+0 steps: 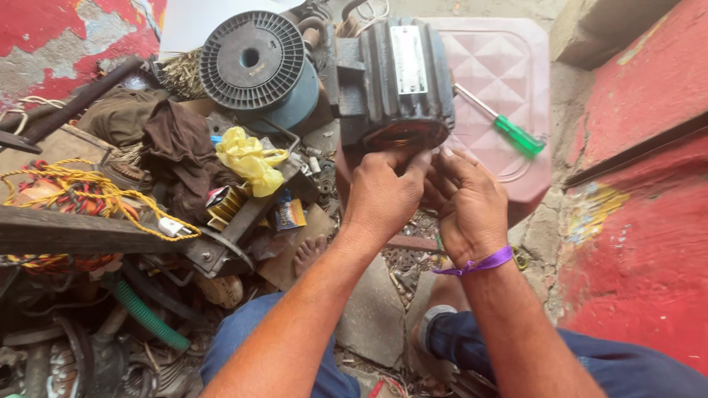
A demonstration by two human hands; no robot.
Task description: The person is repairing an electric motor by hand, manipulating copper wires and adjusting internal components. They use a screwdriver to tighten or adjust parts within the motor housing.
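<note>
Yellow rope (88, 193) and bag (249, 158) lie left among scrap; grey spool (253, 60) stands behind, what it holds unseen; your left hand (383, 195) and right hand (466, 206) meet at the motor (394, 81) open end, fingers pinched on its copper winding (404, 140); judged best: work slowly, one strand apiece; green screwdriver (509, 125) rests right on the pink stool (509, 66).

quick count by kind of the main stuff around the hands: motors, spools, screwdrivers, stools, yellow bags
Electric motor, touched by left hand and right hand: 1
Black wire spool: 1
Green-handled screwdriver: 1
Pink plastic stool: 1
Yellow plastic bag: 1
Total: 5
</note>
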